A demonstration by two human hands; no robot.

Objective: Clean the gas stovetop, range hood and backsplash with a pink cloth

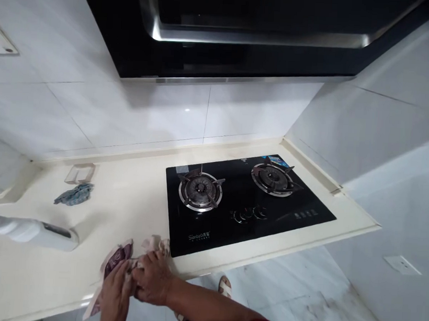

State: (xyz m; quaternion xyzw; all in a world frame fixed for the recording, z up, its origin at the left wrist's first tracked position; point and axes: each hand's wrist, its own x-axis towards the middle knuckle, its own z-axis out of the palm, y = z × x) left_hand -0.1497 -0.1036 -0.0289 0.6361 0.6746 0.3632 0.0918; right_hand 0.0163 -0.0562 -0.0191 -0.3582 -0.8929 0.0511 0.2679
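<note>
At the front edge of the counter, a pale pink cloth with a purple pattern (117,257) is bunched up between my hands. My left hand (115,289) has its fingers closed on the cloth's near side. Curled over the bunched middle, my right hand (154,278) grips the same cloth close to the hob's front left corner. Part of the fabric sticks out past my right fingers, and its lower end hangs over the counter edge. My fingers hide the middle of the cloth.
A black two-burner gas hob (232,238) is set in the cream counter (134,190). Left of it lie a crumpled blue-grey cloth (75,194), a small clear tray (80,173) and a white bottle-like object (34,231). A black range hood (241,56) hangs above.
</note>
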